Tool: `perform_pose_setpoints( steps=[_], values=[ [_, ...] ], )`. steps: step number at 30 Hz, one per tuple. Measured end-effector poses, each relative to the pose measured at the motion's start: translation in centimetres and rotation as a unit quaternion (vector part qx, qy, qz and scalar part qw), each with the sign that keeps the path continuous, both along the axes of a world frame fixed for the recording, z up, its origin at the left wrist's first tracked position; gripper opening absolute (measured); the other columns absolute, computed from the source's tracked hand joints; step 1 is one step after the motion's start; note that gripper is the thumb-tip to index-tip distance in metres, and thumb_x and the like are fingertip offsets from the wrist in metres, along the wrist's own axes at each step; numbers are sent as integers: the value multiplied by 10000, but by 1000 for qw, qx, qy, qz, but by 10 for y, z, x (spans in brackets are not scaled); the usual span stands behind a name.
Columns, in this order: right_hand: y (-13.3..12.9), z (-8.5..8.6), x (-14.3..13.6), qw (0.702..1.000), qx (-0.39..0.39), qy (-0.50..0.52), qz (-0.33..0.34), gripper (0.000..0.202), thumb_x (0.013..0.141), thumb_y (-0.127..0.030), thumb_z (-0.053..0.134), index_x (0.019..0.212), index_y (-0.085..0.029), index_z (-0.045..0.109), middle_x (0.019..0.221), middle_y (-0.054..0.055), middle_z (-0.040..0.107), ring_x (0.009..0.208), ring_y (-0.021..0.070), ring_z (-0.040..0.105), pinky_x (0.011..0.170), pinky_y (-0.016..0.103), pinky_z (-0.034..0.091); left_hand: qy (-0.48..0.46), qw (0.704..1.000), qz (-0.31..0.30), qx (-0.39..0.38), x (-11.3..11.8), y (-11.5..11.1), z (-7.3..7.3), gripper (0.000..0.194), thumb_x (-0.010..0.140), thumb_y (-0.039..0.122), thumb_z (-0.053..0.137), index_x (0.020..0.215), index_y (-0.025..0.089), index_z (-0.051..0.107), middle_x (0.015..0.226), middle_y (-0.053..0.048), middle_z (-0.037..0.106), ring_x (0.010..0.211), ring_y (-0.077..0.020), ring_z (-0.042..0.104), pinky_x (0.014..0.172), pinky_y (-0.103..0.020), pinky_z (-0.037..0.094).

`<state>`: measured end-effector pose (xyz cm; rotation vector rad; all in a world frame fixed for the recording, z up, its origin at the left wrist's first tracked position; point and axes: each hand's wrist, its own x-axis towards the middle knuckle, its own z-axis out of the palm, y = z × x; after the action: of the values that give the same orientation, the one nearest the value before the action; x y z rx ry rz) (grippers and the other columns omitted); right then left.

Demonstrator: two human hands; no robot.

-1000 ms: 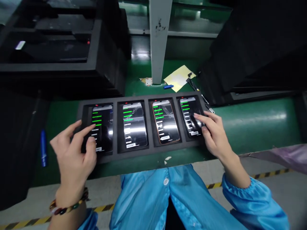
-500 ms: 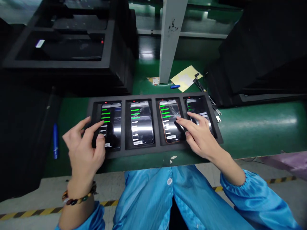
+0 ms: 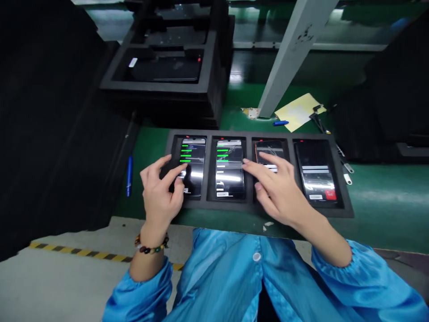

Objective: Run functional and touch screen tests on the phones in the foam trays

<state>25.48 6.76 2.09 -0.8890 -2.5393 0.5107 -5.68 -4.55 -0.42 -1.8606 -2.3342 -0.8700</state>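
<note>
Several smartphones lie face up in the slots of a black foam tray. My left hand is over the leftmost phone, fingers apart, index fingertip at its screen, which shows green lines. My right hand reaches across the orange-edged phone and partly hides it. Its index fingertip is at the right edge of the second phone, whose screen lists green and white lines. The rightmost phone shows pale bars and a red block, with no hand on it. Neither hand holds anything.
A stack of black foam trays with a phone in the top one stands behind on the left. A grey post rises behind the tray, near yellow paper, a blue pen and cables. Another blue pen lies left.
The view has turned left. My right hand has shifted from the orange-edged phone toward the second one. Lists on the two right-hand phones have given way to dark screens with pale bars.
</note>
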Motion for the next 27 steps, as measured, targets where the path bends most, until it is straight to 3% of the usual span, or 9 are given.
perform_pose_setpoints(
  steps=[7,11,15,19,24,27],
  values=[
    [-1,-3,102,975,35,50,-212,499,1095,-282,453,1576,-303,582,1564,59,666,1518,384,469,1238,645,420,8,1000,-15,0,-2,1,-1,344,1037,268,577,1276,261,825,1594,-126,599,1426,-419,513,1138,-642,503],
    [-6,-16,131,966,26,43,-254,477,1108,-324,438,1549,-281,615,1523,103,669,1494,391,486,1212,648,451,5,1000,-17,-2,-3,2,0,354,1040,301,577,1307,268,808,1584,-132,597,1443,-416,515,1163,-643,496],
    [-5,-23,133,970,21,-5,-241,490,1096,-288,432,1552,-267,609,1472,131,677,1479,392,504,1209,673,444,1,1000,-15,7,-3,3,1,385,1041,335,570,1350,235,778,1578,-166,584,1449,-421,520,1189,-658,472],
    [-3,-21,115,971,30,-19,-238,515,1072,-243,437,1561,-254,599,1442,139,702,1484,398,509,1198,685,432,1,1000,-17,-1,-3,3,1,395,1043,353,570,1349,207,772,1576,-187,575,1459,-426,514,1203,-657,459],
    [-4,-15,80,992,-35,-11,-124,579,1050,-169,394,1602,-270,536,1582,64,654,1575,370,406,1244,656,380,-2,1000,-10,-6,-3,3,0,383,1040,351,566,1346,229,760,1579,-172,573,1463,-415,518,1213,-661,448],
    [-5,-10,63,992,-34,-21,-116,576,1047,-153,401,1599,-253,530,1586,54,656,1563,384,408,1230,679,369,-8,1000,-17,-4,-4,2,0,368,1045,335,548,1338,260,756,1576,-160,577,1477,-414,510,1209,-675,447]
  ],
)
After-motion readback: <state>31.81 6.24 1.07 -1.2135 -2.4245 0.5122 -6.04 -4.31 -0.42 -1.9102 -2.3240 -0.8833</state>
